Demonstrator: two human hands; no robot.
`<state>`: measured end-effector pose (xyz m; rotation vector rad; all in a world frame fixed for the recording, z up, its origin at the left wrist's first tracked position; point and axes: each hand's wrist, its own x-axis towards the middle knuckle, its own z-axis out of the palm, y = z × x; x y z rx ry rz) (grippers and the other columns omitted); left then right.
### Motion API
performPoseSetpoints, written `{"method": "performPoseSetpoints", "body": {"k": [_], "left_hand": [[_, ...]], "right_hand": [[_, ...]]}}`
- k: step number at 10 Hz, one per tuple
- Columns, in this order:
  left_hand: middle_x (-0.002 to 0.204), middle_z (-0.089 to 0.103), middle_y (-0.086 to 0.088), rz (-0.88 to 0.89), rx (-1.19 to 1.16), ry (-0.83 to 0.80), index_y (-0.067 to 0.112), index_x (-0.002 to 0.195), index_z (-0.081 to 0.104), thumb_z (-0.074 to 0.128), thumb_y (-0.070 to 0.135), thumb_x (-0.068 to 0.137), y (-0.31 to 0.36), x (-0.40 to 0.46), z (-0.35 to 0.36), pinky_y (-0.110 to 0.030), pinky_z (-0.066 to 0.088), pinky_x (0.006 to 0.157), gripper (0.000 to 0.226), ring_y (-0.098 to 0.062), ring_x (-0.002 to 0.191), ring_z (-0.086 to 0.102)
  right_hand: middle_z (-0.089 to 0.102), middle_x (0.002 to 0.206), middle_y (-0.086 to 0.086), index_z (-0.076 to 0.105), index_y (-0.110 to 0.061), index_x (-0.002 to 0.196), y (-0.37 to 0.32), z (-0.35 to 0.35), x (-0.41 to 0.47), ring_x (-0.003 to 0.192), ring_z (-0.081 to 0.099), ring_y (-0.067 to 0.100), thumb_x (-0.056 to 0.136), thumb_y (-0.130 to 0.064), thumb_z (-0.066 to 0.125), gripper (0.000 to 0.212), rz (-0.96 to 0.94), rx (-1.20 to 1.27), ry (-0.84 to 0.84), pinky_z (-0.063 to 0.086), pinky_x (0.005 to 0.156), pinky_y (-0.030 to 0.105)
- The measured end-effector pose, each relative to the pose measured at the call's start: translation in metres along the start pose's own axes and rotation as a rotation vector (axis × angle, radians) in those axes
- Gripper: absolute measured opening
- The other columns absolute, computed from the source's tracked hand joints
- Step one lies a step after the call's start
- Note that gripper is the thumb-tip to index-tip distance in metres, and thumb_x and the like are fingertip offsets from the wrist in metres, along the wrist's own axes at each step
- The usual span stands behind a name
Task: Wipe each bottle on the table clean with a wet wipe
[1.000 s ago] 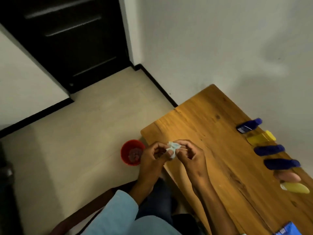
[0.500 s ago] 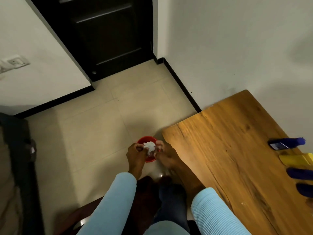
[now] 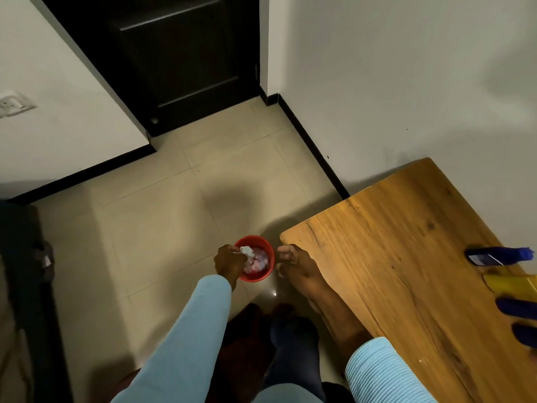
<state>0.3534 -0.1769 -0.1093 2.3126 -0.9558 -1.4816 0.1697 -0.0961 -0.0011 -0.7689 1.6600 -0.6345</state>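
Low in the frame's centre, the left hand [image 3: 229,264] pinched a crumpled white wet wipe [image 3: 247,251] over the round red plastic bin [image 3: 257,258], the right hand [image 3: 293,261] hung loosely open beside it, and glossy bottles [image 3: 498,255] lay along the grained wooden table [image 3: 406,257] at right.

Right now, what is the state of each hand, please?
Left hand: closed on a crumpled wipe over the red bin.
Right hand: open, empty.

left hand [image 3: 229,264] holding wipe [image 3: 247,251], apparently over bin [image 3: 263,276]
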Motion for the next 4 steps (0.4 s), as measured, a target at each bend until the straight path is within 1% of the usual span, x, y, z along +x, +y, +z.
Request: {"method": "performPoseSetpoints", "body": {"k": [1, 2, 3, 4], "left_hand": [[0.125, 0.063, -0.01, -0.005, 0.091, -0.167, 0.015, 0.14, 0.054, 0.08, 0.016, 0.088, 0.001, -0.002, -0.008, -0.05, 0.061, 0.094, 0.058, -0.037, 0.114, 0.068], [0.127, 0.067, -0.016, -0.016, 0.13, -0.286, 0.014, 0.133, 0.054, 0.071, 0.016, 0.096, -0.001, -0.014, -0.014, -0.045, 0.06, 0.089, 0.041, -0.035, 0.111, 0.07], [0.119, 0.072, -0.016, 0.005, 0.134, -0.309, 0.009, 0.135, 0.06, 0.068, 0.013, 0.097, 0.004, -0.03, -0.005, -0.042, 0.057, 0.083, 0.04, -0.034, 0.102, 0.072], [0.118, 0.068, -0.008, 0.175, 0.187, -0.178, 0.013, 0.121, 0.068, 0.073, 0.012, 0.094, 0.016, -0.062, 0.009, -0.044, 0.054, 0.094, 0.027, -0.037, 0.11, 0.067]], "right_hand": [[0.068, 0.109, -0.006, 0.062, -0.023, 0.124, 0.0, -0.008, 0.002, 0.109, 0.067, 0.019, 0.099, -0.003, 0.063, 0.032, -0.029, 0.007, -0.004, 0.058, 0.092, 0.034], [0.069, 0.101, -0.01, 0.065, -0.029, 0.111, 0.003, -0.019, -0.003, 0.098, 0.068, 0.01, 0.098, 0.003, 0.061, 0.035, -0.025, 0.038, 0.037, 0.057, 0.087, 0.035], [0.068, 0.093, -0.007, 0.07, -0.024, 0.107, 0.008, -0.035, -0.014, 0.089, 0.067, 0.012, 0.093, 0.007, 0.059, 0.035, -0.003, 0.102, 0.068, 0.055, 0.082, 0.037], [0.062, 0.086, -0.002, 0.07, -0.005, 0.118, 0.015, -0.044, -0.025, 0.082, 0.063, 0.011, 0.078, -0.006, 0.058, 0.041, -0.006, 0.182, 0.099, 0.05, 0.072, 0.026]]}}
